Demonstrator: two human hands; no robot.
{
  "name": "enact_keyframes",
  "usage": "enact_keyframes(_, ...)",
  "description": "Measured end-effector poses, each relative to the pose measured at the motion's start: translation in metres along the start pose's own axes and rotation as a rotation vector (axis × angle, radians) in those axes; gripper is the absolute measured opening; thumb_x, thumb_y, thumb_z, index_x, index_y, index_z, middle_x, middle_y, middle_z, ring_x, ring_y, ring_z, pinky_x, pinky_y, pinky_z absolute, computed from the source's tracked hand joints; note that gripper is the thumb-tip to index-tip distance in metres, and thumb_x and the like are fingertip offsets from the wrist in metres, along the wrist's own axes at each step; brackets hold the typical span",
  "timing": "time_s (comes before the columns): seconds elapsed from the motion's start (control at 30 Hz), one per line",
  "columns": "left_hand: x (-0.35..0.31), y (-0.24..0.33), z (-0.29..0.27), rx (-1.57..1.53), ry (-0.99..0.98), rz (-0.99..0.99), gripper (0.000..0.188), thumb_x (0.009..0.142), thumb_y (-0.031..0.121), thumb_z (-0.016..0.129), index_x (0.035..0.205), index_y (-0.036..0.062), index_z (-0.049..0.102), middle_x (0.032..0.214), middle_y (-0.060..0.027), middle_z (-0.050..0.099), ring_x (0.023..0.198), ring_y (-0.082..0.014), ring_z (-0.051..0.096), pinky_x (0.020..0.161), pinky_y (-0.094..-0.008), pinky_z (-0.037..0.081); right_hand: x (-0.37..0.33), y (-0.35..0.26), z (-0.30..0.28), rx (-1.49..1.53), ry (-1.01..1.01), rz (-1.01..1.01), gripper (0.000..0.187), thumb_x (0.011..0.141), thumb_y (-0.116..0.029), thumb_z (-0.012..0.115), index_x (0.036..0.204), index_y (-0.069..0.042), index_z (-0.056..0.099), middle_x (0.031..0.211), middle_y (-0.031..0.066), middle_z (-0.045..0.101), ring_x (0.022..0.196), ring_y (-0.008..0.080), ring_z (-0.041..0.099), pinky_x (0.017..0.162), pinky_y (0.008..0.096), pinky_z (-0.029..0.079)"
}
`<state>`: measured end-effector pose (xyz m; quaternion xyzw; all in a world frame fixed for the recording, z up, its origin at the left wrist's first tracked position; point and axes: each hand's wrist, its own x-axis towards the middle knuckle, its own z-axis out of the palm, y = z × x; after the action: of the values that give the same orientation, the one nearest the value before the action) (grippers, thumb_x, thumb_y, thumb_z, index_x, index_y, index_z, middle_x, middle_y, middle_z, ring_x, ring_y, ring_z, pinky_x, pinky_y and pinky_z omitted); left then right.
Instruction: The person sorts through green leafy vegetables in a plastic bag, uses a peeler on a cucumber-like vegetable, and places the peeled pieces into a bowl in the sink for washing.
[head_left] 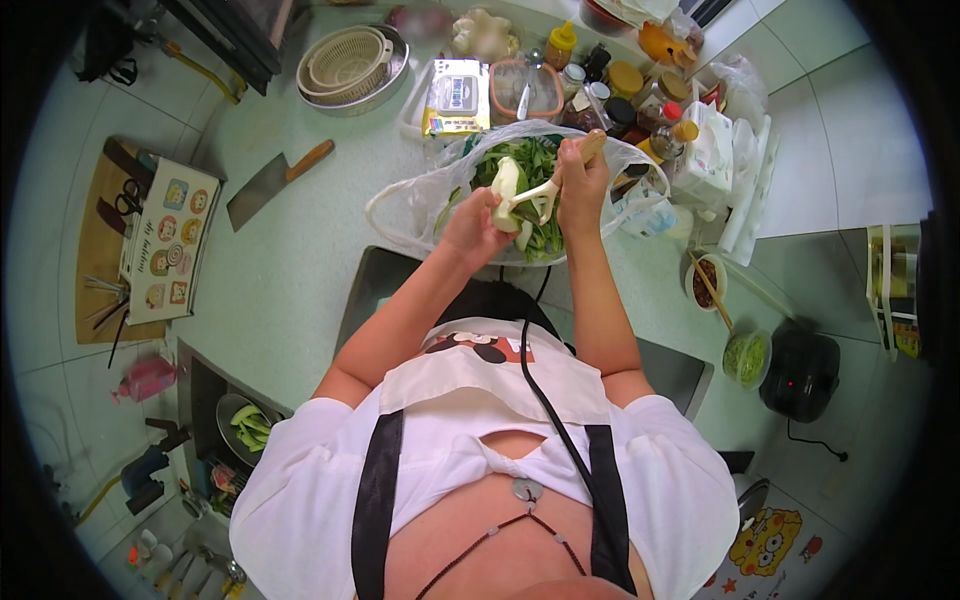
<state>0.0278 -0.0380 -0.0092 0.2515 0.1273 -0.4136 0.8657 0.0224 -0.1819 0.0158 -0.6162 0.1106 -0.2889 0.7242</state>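
My left hand (477, 228) is closed around a pale green, partly peeled vegetable stem (507, 182), its kind not clear. My right hand (582, 188) grips a white Y-shaped peeler (541, 199) with a wood-coloured handle end poking up past the fingers. The peeler's head is at the right side of the stem, and I cannot tell whether the blade touches it. Both hands are over an open white plastic bag (405, 212), which holds green leaves and peelings (541, 158). Part of the bag is hidden by my hands and forearms.
To the left on the counter lies a cleaver (268, 188). Behind the bag stand a colander (345, 62), a pack of wipes (457, 97), a plastic tub (527, 92) and several jars and bottles (625, 80). At right are a bowl with chopsticks (706, 281) and a tub of chopped greens (746, 358).
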Motion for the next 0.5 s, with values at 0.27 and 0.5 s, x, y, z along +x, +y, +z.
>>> enact_keyframes(0.27,0.013,-0.002,-0.018,-0.182,-0.131,-0.105,0.045,0.068,0.011,0.049,0.111,0.0024,0.041,0.104,-0.0111,0.050,0.091,-0.0232,0.052,0.075,-0.0336,0.047,0.004,0.007,-0.013,0.145,0.065,0.096,0.017,0.082,-0.019,0.054,0.075,-0.006,0.048,0.063,-0.0031,0.043,0.055,0.0042,0.038,0.050,0.0204,0.031)
enact_keyframes(0.5,0.006,-0.001,-0.016,-0.190,-0.123,-0.188,0.045,0.068,0.010,0.050,0.112,0.0040,0.041,0.105,-0.0110,0.049,0.092,-0.0228,0.051,0.076,-0.0343,0.047,0.030,0.025,-0.041,-0.329,0.084,-0.078,0.020,0.082,-0.021,0.055,0.073,-0.005,0.046,0.060,-0.0026,0.043,0.053,0.0056,0.040,0.050,0.0214,0.034)
